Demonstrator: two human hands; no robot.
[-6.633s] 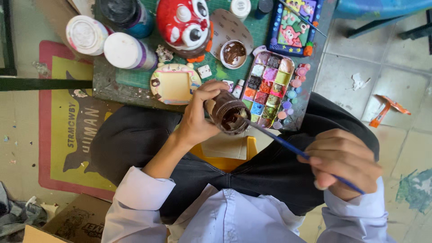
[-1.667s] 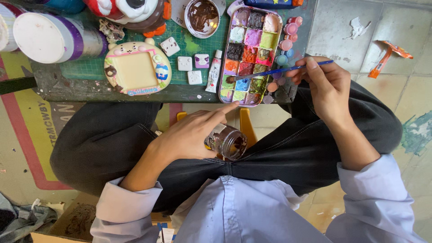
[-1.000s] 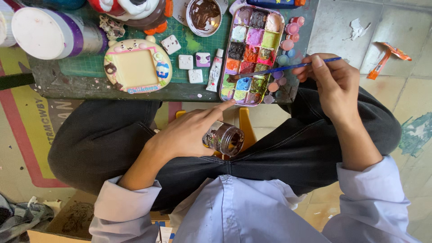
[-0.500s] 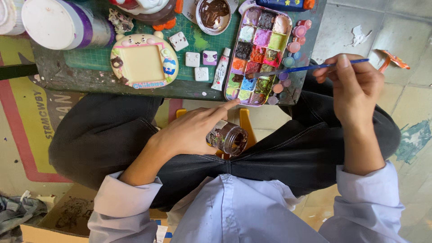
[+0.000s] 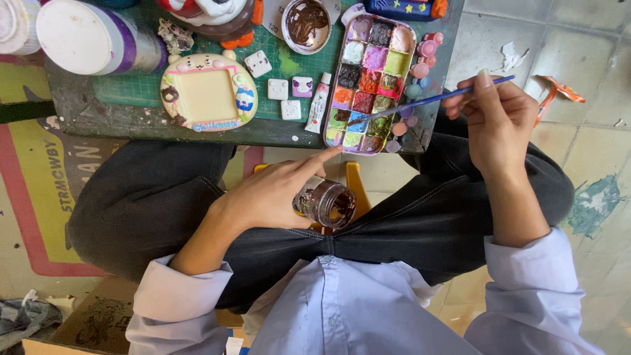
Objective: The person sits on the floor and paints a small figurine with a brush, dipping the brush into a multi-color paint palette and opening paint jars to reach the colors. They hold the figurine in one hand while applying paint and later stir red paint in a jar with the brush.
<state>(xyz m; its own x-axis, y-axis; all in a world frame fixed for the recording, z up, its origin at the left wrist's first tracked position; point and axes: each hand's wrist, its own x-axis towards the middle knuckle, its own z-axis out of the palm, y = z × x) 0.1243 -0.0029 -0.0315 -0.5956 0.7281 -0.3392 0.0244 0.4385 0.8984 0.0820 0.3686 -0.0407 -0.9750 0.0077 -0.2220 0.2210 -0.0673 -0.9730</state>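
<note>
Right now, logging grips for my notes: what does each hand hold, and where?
Left hand grips the small jar by its side; right hand pinches the blue paintbrush near its rear end.

Paint palette (image 5: 371,82) lies on the board (image 5: 131,115), right of the frame (image 5: 208,92).

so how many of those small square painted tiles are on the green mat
4 small square tiles: one upper left by the frame, two side by side, one below them. More may be hidden.

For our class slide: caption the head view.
Right hand dips a blue brush into the paint palette; left hand holds a jar.
</note>
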